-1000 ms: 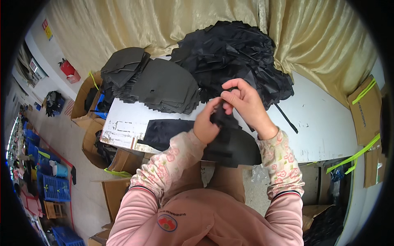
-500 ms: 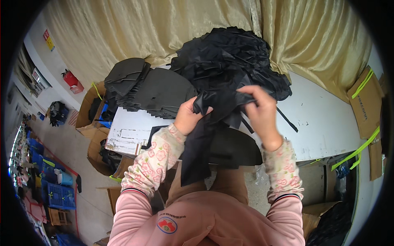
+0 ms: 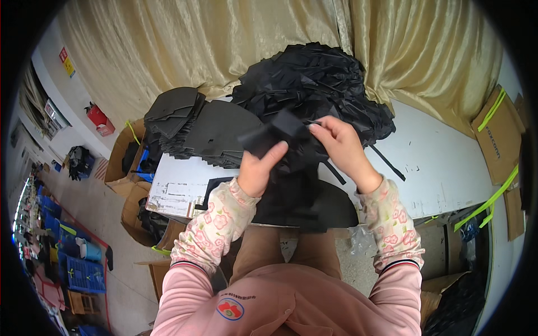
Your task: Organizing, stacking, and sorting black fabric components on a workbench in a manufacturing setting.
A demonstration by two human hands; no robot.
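Note:
A piece of thin black fabric (image 3: pixel 288 126) is stretched between my two hands, partly smeared by motion. My left hand (image 3: pixel 259 168) grips it with the thumb on top. My right hand (image 3: pixel 341 141) pinches its upper right corner between thumb and fingertips. Under the hands, a dark flat panel (image 3: pixel 339 204) with a rounded right end lies along the table's near edge, partly covered by hanging black cloth. Behind them rises a big heap of black fabric pieces (image 3: pixel 305 75). To its left sit fanned stacks of dark grey curved panels (image 3: pixel 221 126).
The white table (image 3: pixel 437 168) carries two narrow black strips (image 3: pixel 386 163) on its right part. Gold curtains (image 3: pixel 151 45) hang behind it. Open cardboard boxes (image 3: pixel 130 215) stand at the left, and a flattened carton (image 3: pixel 496 140) leans at the right. Blue crates (image 3: pixel 84 271) line the floor further left.
The black fabric has been turned and gathered up between my hands; its long end no longer hangs down past my left wrist. My right hand has shifted slightly left and lower.

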